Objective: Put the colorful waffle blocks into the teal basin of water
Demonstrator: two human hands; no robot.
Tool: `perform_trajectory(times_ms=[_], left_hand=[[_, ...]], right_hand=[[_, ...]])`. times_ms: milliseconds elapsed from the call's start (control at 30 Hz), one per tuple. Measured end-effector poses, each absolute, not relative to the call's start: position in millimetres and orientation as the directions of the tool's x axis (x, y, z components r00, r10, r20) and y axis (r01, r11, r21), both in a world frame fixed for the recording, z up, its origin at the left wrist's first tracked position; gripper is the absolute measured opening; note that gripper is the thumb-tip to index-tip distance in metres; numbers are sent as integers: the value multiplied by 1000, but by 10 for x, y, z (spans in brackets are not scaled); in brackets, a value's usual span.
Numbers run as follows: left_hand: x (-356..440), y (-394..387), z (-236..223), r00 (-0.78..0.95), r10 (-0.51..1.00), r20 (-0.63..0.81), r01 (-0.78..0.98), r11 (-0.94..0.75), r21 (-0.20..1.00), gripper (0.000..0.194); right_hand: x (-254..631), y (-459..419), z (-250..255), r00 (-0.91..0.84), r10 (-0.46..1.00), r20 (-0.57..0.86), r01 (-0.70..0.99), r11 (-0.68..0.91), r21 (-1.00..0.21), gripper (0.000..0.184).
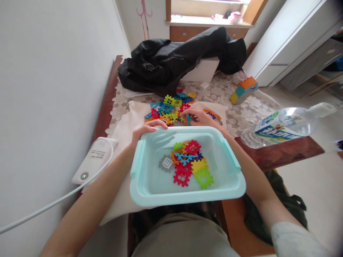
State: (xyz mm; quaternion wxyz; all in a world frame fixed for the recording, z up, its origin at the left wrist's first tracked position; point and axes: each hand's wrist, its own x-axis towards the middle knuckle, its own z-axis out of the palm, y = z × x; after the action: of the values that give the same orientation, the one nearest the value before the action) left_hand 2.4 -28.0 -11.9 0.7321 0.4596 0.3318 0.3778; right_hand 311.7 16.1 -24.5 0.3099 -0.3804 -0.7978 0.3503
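Observation:
A light-blue plastic tub (227, 185) is tilted toward me at the near table edge. Inside lie several colourful interlocking building blocks (183, 175), red, yellow, green, orange, blue and grey. My left hand (147, 130) grips the tub's far left rim, fingers pointing toward the pile. Beyond the tub, a heap of similar blocks (168, 109) covers a white cloth. My right hand (200, 117) reaches past the tub's far right corner, its fingers curled over blue blocks at the heap's near right side. The tub's rim hides part of that hand's underside.
A built block box (243, 90) stands at the back right, and a large clear bottle (281, 126) on the right. Black fabric (182, 60) drapes across the far end. A white corded device (95, 159) lies left, beside the wall.

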Motion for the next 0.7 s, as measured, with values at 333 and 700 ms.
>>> perform_trajectory(times_ms=[333,700], left_hand=[[38,-289,-103,476,874,-103,-278,260,925,28],[31,-326,-105,482,866,-131,-276,292,916,29]], right_hand=[[3121,240,-190,-194,931,309,-26,310,-951,45],[3142,26,23,-623,745,238,-235,112,-965,53]])
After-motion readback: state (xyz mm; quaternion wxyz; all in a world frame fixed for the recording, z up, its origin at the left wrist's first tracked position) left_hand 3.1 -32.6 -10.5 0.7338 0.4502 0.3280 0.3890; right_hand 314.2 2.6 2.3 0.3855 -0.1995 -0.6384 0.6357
